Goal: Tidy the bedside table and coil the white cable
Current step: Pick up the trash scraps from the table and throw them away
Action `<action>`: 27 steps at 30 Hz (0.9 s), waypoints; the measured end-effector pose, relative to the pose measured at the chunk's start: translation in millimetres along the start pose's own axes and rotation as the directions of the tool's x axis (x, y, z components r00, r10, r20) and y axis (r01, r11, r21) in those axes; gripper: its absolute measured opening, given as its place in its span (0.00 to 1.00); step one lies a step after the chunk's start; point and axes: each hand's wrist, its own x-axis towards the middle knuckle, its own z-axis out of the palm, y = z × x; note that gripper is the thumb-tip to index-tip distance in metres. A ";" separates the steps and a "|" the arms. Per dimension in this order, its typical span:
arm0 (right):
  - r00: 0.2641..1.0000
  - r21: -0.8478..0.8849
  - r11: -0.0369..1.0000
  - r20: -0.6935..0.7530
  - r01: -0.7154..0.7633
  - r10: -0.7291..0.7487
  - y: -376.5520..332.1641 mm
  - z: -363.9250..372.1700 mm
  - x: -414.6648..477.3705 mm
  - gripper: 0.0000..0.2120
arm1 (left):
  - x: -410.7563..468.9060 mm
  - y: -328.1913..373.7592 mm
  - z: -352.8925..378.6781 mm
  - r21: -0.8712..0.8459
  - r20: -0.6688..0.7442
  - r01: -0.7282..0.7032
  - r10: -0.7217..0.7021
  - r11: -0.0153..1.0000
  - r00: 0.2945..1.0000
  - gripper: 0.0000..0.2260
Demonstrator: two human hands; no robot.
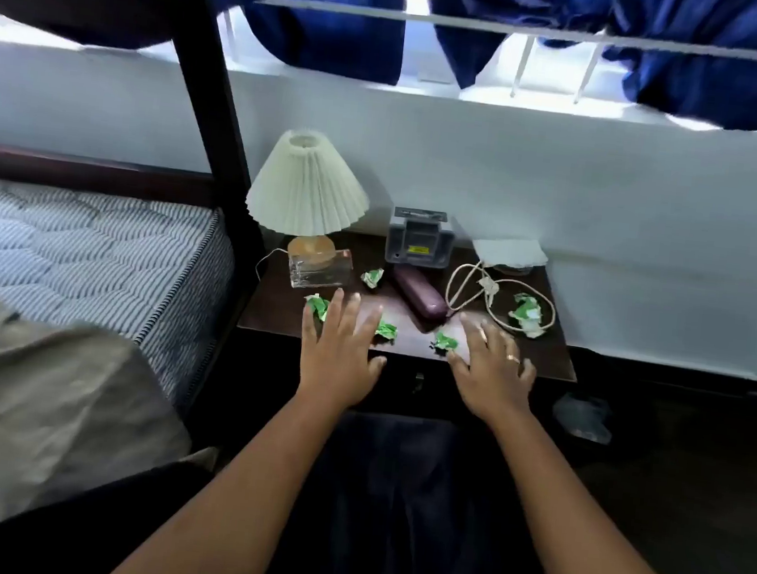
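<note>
Both hands (415, 361) flat at table edge (554, 375)

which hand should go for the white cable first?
Right, probably. The white cable lies loose on the table's right side, just beyond the right hand. The left hand sits farther off, with the purple case between.

Pale wall (564, 189), blue curtains (330, 15) over bright window, dark bed frame (210, 96), striped mattress (82, 246)
</note>
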 end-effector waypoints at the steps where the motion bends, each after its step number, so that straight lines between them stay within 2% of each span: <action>1: 0.998 0.016 0.999 0.035 -0.049 0.049 2.4 6.9 4.2 0.26 | 6.9 -1.3 7.8 0.009 0.041 0.020 -0.021 1.000 0.999 0.30; 9: 0.966 0.053 0.966 0.070 -0.255 0.251 44.9 50.0 85.2 0.27 | 88.7 -6.9 69.5 -0.107 0.184 0.203 -0.181 0.973 0.966 0.29; 13: 0.958 0.050 0.960 0.092 -0.277 0.271 56.0 58.6 107.5 0.25 | 109.9 -4.1 89.0 -0.166 0.237 0.210 -0.168 0.963 0.957 0.27; 16: 0.950 0.029 0.953 0.089 -0.302 0.298 63.2 64.5 114.2 0.22 | 111.1 0.3 102.7 -0.206 0.224 0.212 -0.165 0.955 0.960 0.25; 18: 0.948 0.025 0.949 0.048 -0.315 0.314 66.3 64.9 120.7 0.18 | 113.0 2.0 107.8 -0.208 0.158 0.192 -0.161 0.959 0.974 0.22; 20: 0.952 0.003 0.952 0.006 -0.307 0.307 68.2 66.2 128.0 0.14 | 117.7 1.1 108.6 -0.223 0.085 0.171 -0.156 0.960 0.984 0.17; 23: 0.960 0.065 0.960 -0.039 -0.273 0.276 63.2 65.7 137.0 0.09 | 122.8 -0.3 107.2 -0.267 0.066 0.153 -0.141 0.951 0.988 0.09; 25: 0.980 0.177 0.969 -0.074 -0.170 0.185 52.9 62.8 140.8 0.08 | 125.1 -1.1 104.5 -0.321 0.054 0.172 -0.164 0.931 0.985 0.05; 27: 0.992 0.262 0.965 -0.113 -0.018 0.049 40.3 60.3 140.7 0.09 | 127.5 -3.0 99.6 -0.371 0.000 0.190 -0.205 0.909 0.979 0.05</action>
